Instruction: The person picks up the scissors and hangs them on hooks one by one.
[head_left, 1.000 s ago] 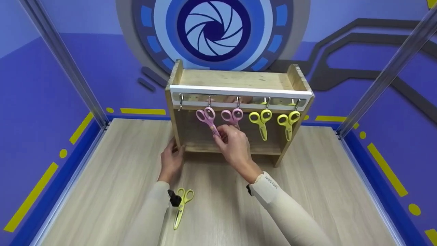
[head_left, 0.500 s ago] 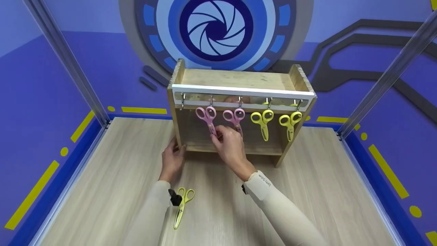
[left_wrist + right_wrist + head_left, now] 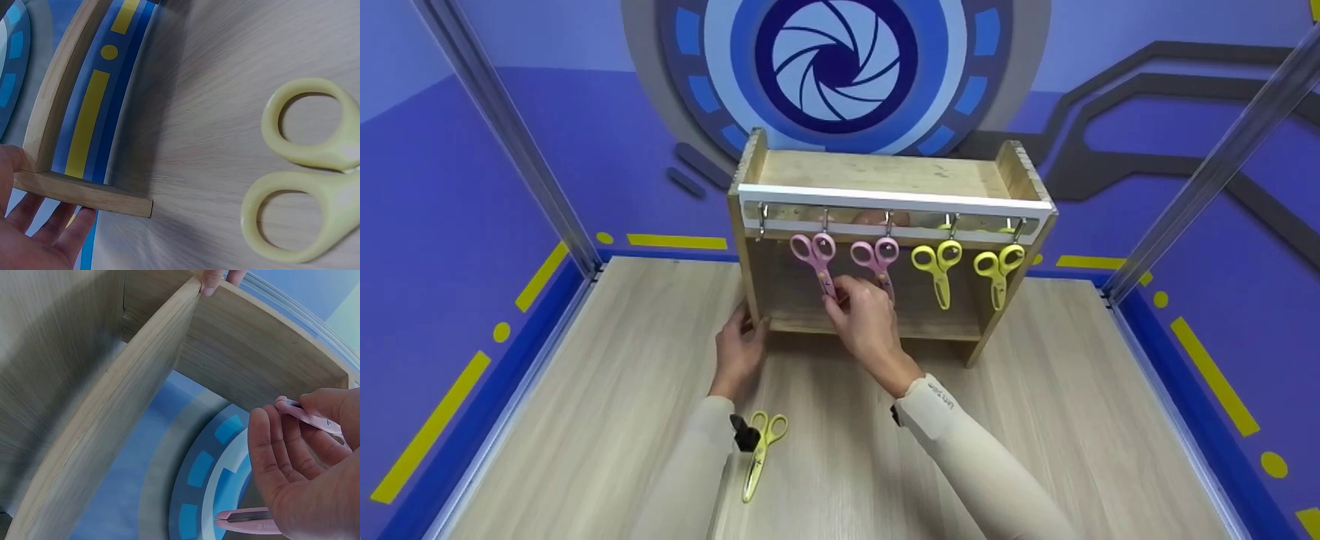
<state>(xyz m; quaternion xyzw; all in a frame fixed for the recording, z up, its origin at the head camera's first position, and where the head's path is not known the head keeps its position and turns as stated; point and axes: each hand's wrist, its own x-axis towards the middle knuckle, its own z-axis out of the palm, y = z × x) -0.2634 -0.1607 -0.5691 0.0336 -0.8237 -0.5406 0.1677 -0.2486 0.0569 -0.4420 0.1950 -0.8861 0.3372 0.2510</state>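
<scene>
My right hand point(image 3: 870, 319) pinches the lower end of the left pair of pink scissors point(image 3: 814, 255), which hangs from a hook. In the right wrist view, thumb and fingers hold its pink blade tip point(image 3: 308, 417). The second pink scissors point(image 3: 876, 259) hang just right of it, their lower part partly behind the hand. My left hand point(image 3: 739, 352) grips the lower left side of the wooden shelf point(image 3: 877, 174); the left wrist view shows fingers under the panel edge point(image 3: 84, 191). Yellow-green scissors point(image 3: 759, 465) lie on the table by the left wrist.
Two yellow scissors, one point(image 3: 937, 262) beside the other point(image 3: 997, 266), hang on the right hooks of the white rail point(image 3: 885, 199). The leftmost hook point(image 3: 763, 219) holds nothing. Blue printed walls point(image 3: 675, 112) stand behind and at both sides of the table point(image 3: 607, 375).
My right hand has shifted slightly left and the left pink scissors have swung from a slant to hang straighter. The left hand keeps its place on the shelf.
</scene>
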